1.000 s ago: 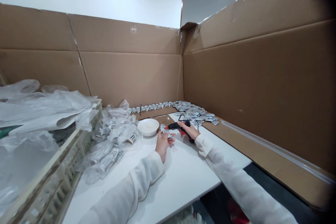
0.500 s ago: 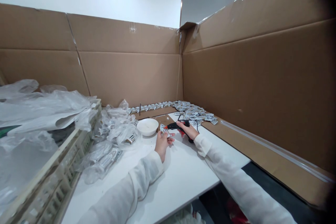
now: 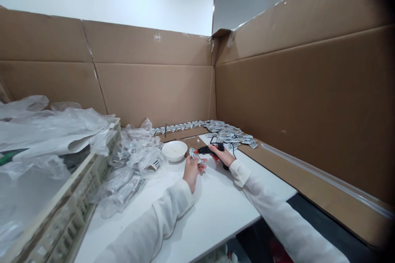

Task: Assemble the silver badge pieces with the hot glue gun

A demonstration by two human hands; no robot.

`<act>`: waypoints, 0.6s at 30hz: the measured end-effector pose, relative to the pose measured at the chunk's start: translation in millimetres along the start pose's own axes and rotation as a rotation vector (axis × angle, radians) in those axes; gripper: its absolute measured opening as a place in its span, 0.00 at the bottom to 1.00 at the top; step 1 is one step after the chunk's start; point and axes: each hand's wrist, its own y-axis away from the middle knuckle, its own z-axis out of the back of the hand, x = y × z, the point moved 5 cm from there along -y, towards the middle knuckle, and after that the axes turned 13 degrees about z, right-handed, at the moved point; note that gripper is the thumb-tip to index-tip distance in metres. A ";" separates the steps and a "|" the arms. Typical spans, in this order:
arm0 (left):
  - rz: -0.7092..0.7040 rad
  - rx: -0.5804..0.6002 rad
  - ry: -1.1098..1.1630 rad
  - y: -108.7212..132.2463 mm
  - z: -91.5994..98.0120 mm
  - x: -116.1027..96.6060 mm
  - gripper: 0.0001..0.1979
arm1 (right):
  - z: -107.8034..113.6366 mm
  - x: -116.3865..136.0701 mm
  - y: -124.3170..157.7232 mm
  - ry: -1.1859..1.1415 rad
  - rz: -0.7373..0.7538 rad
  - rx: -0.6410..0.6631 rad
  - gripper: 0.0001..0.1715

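Observation:
Pinched in my left hand (image 3: 191, 169) is a small flat silvery-white piece (image 3: 194, 154) with dark markings; its exact kind is too small to make out. My right hand (image 3: 224, 156) is wrapped round a black glue gun (image 3: 203, 150) with a red-orange nozzle. The nozzle tip points left and meets or hovers just over the piece; I cannot tell which. A white bowl (image 3: 174, 151) stands just left of the piece. Behind my right hand lies a heap of similar flat pieces (image 3: 231, 133), with the gun's black cord near it.
Clear plastic bags (image 3: 135, 152) with metallic parts lie on the white table (image 3: 216, 205). A cream plastic crate (image 3: 92, 185) holding plastic sheets stands at left. A row of pieces (image 3: 179, 126) lines the back. Tall cardboard walls (image 3: 154, 86) enclose the back and right.
The whole view has shifted slightly, with everything a little lower in the picture. Both hands keep nearly the same pose, with the glue gun's nozzle still at the piece.

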 end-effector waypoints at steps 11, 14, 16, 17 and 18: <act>-0.030 -0.049 0.020 -2.6 2.8 0.0 0.09 | 20.5 9.1 3.1 0.086 -0.036 -0.252 0.32; -0.037 -0.054 -0.020 -3.1 2.4 0.9 0.10 | 24.0 8.7 2.6 0.089 -0.033 -0.325 0.32; -0.056 -0.048 -0.054 -3.5 2.4 1.0 0.12 | 25.2 8.0 2.3 0.072 -0.031 -0.350 0.31; -0.068 -0.043 -0.076 -4.2 2.5 1.1 0.13 | 25.9 7.5 2.3 0.057 -0.036 -0.361 0.31; -0.080 -0.039 -0.099 -5.1 2.8 1.1 0.13 | 26.6 6.8 2.4 0.040 -0.046 -0.371 0.31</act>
